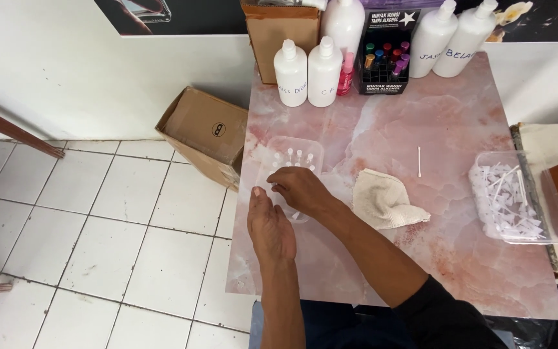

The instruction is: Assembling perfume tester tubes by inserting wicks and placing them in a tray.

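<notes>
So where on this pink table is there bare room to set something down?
Bare marble lies between the cloth and the bottles, broken by one thin stick, and along the near edge. The back edge is crowded; both hands occupy the left tray.

Small perfume-refill shop: labelled white bottles [307, 71], vial display rack [383, 61] (pink marble counter [447, 123]).

Clear plastic tray [311, 147] on pink table's left edge; small upright vials [293, 157] inside

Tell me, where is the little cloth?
In the head view the cloth lies crumpled mid-table on the pink table, just right of the right hand, with a thin white stick beyond it.
</notes>
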